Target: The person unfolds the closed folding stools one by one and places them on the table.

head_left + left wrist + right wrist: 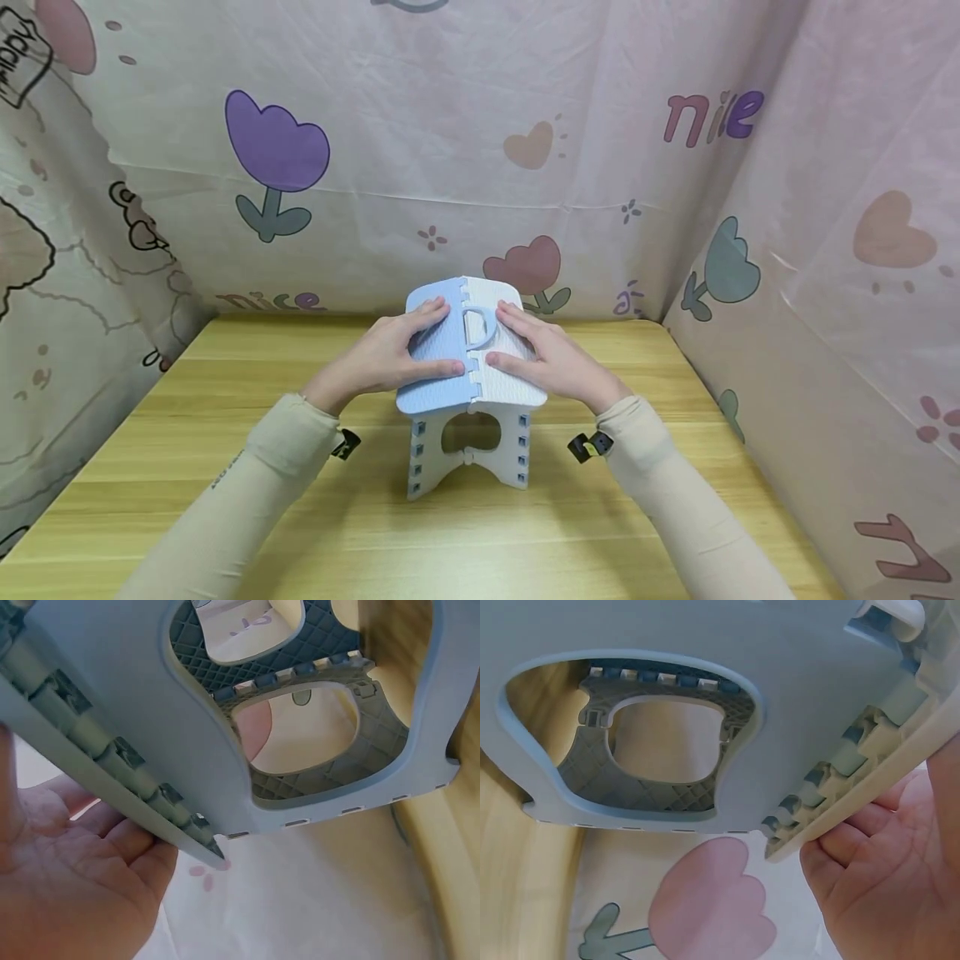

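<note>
A folding step stool [506,442] stands on its legs, with a pale blue half [435,396] and a white half [513,387] to its top. Both halves slope down slightly from the middle seam, where a blue loop handle [491,332] lies. My left hand [386,354] rests on the blue half, its fingers and thumb extended. On the white half lies my right hand [558,358], spread in the same way. Both wrist views look in under the top at the side panels with large cut-outs; the left fingers [154,866] and right fingers [832,855] pass over the outer edges.
The stool stands on a wood-grain table [360,533]. A printed cloth [412,150] with flowers and hearts hangs behind the table and along both sides. A dark device [591,447] shows at the right wrist and a similar one [347,444] at the left.
</note>
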Tool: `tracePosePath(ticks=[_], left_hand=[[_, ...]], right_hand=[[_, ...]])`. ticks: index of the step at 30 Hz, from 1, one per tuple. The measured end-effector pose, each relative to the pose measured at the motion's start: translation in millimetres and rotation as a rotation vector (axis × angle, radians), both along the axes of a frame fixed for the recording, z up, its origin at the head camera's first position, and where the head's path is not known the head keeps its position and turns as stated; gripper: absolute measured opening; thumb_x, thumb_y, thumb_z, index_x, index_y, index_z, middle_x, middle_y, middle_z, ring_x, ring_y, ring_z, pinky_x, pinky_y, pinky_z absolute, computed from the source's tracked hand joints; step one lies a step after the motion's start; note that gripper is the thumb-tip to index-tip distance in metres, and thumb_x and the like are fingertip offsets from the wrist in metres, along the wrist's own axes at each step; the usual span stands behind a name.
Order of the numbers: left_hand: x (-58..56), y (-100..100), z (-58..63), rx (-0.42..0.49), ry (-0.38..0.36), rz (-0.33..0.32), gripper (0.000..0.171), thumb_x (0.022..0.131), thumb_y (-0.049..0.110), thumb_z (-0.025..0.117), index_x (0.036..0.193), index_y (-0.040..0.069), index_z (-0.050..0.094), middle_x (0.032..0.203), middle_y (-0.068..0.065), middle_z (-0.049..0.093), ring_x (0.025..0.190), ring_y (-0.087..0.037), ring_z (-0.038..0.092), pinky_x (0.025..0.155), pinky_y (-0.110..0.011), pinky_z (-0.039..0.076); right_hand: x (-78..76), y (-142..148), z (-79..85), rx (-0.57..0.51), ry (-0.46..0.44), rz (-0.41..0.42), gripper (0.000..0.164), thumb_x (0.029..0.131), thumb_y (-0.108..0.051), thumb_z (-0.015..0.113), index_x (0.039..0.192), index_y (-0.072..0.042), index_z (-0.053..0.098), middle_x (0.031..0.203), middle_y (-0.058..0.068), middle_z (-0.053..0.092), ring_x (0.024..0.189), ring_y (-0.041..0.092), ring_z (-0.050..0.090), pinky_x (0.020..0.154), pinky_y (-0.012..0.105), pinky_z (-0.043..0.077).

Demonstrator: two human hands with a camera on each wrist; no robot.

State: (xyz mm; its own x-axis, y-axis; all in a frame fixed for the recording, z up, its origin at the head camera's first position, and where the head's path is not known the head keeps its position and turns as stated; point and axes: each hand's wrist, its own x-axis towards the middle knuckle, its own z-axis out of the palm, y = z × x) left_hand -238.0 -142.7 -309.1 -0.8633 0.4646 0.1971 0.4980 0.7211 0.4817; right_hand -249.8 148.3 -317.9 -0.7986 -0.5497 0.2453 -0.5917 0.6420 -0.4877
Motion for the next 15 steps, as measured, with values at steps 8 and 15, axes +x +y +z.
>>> tracePosePath(ticks=[8, 15], left_hand=[[0.3, 3.1, 5.1, -0.065, -0.023, 0.008, 0.103, 0.089, 0.064, 0.080, 0.166, 0.010, 0.039, 0.176, -0.010, 0.031, 0.165, -0.037, 0.026, 0.132, -0.061, 0.031], [0.9, 5.2, 6.4, -0.056, -0.023, -0.002, 0.103, 0.089, 0.062, 0.081, 0.166, 0.009, 0.039, 0.176, -0.011, 0.031, 0.165, -0.036, 0.026, 0.132, -0.058, 0.031]], right_hand=[[1.0, -0.1, 4.9, 0.042, -0.002, 0.003, 0.083, 0.101, -0.055, 0.069, 0.165, -0.010, 0.041, 0.176, 0.004, 0.035, 0.164, 0.028, 0.030, 0.134, 0.052, 0.032], [2.4, 1.9, 6.1, 0.048, -0.003, -0.007, 0.083, 0.101, -0.056, 0.068, 0.166, -0.011, 0.041, 0.175, 0.003, 0.035, 0.165, 0.027, 0.030, 0.134, 0.052, 0.031]])
